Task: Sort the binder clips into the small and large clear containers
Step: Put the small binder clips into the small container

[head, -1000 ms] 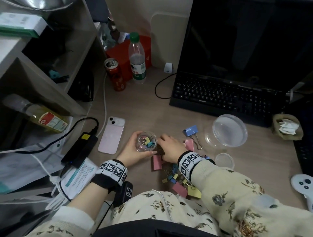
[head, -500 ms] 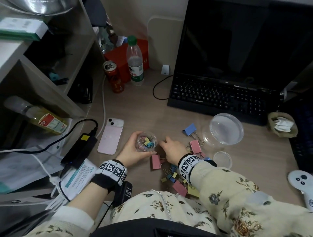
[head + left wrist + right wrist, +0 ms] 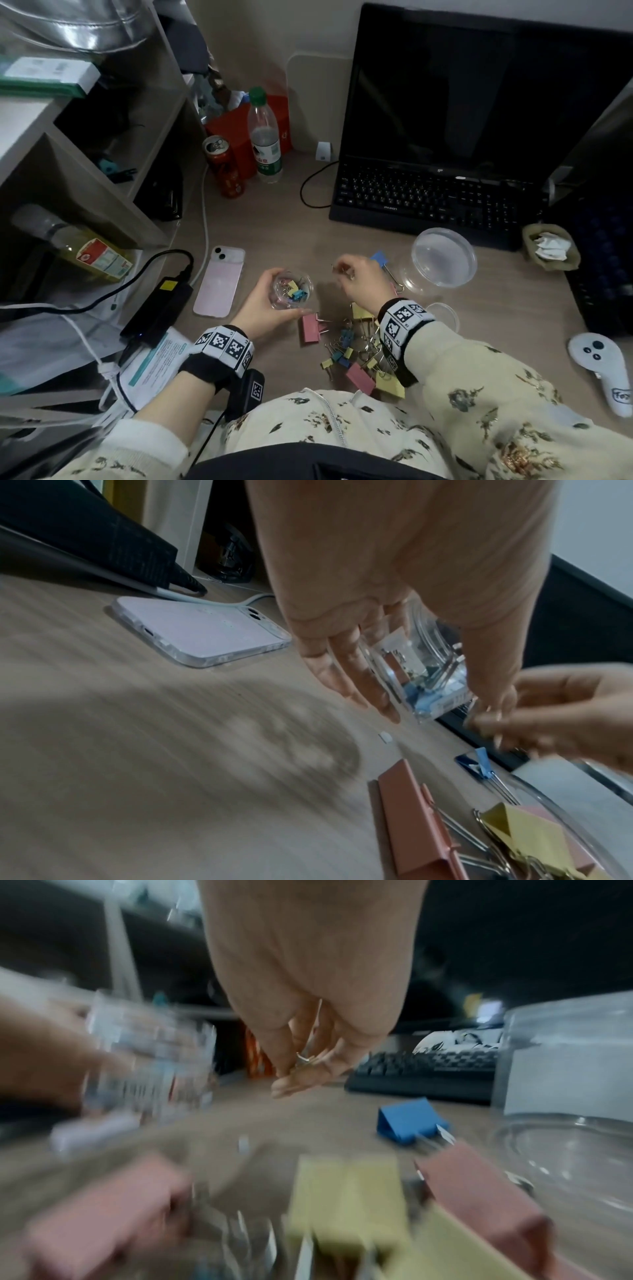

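Note:
My left hand (image 3: 265, 301) grips the small clear container (image 3: 292, 289), lifted a little off the desk, with several small coloured clips inside; the left wrist view shows this small container (image 3: 423, 674) between thumb and fingers. My right hand (image 3: 346, 272) is raised just right of it and pinches a small binder clip (image 3: 304, 1060) by its wire handles. Its colour is hidden. A pile of binder clips (image 3: 349, 349) lies under my right wrist, with a large pink clip (image 3: 310, 327) at its left. A large blue clip (image 3: 379, 257) lies beside the large clear container (image 3: 443, 257).
A pink phone (image 3: 219, 282) lies left of my left hand, a charger brick (image 3: 161, 305) beyond it. A black keyboard (image 3: 424, 202) and monitor stand behind. A small clear lid (image 3: 443, 313) and a white controller (image 3: 603, 370) lie at the right. Bottle and can stand at the back.
My right hand has lifted off the clip pile with a small clip pinched in its fingers and moved up beside the small container. The left hand keeps holding the container.

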